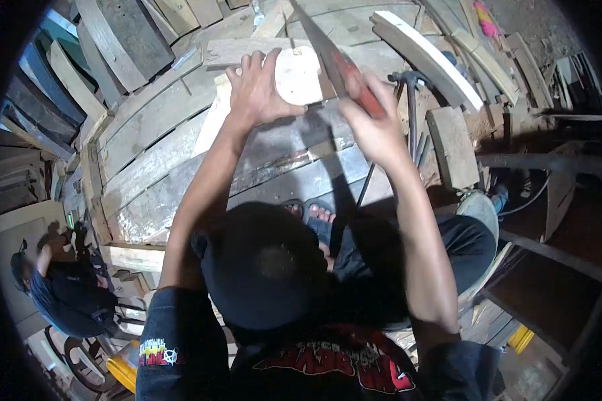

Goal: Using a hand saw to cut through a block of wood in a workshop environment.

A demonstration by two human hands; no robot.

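In the head view, a pale board [294,77] is pinned flat on the plank bench [160,154] by the left hand [257,90], whose fingers are spread over the board's near-left part and pressed down. Just right of that hand, a saw [324,50] is held by the right hand [374,123], which is closed tight around the red handle [368,100]; the blade runs up and away from the grip and meets the board at its right edge, touching the wood. The kerf itself is hidden behind the blade, so how deep the cut has gone cannot be told.

To saw well here, the board is best kept clamped by steady downward weight from the left hand, with the thumb kept clear of the blade's path. Long, even strokes in line with the forearm are advised, with light pressure so that the blade is not bent in the cut.

Right of the grip, a hammer [408,83] stands beside a thick block [451,144]. Below the grip, sandalled toes [311,214] appear past the bench edge. Far to the lower left, another person [67,287] is bent over separate work.
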